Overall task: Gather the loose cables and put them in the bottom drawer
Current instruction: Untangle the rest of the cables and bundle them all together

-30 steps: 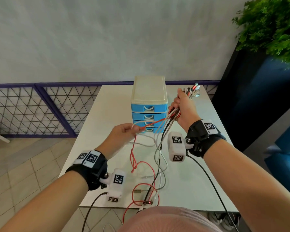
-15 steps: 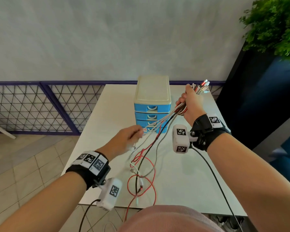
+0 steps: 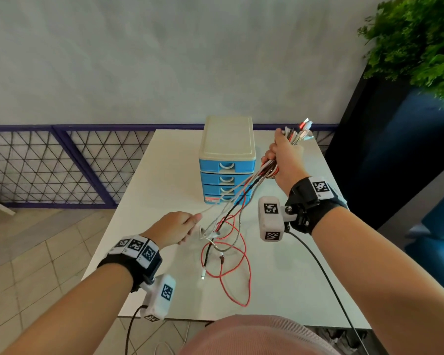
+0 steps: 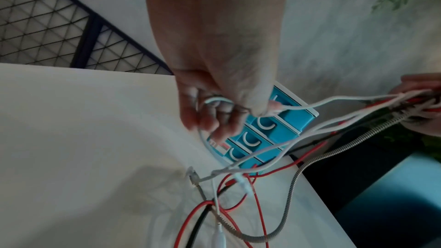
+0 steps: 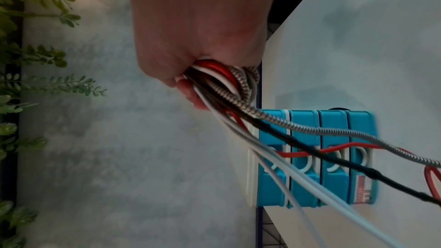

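The right hand (image 3: pixel 283 156) now sits higher, its grip closed around the cables (image 3: pixel 244 198), plug ends pointing up and away. The left hand (image 3: pixel 176 226), now lower, pinches a white cable (image 4: pixel 317 104). The bundle slants from upper right down to the counter (image 3: pixel 280 265), so gathering continues; the bottom drawer (image 3: pixel 222 198) looks closed.

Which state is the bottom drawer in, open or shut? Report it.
Shut. The bottom drawer sits flush with the three drawers above it in the drawer unit.
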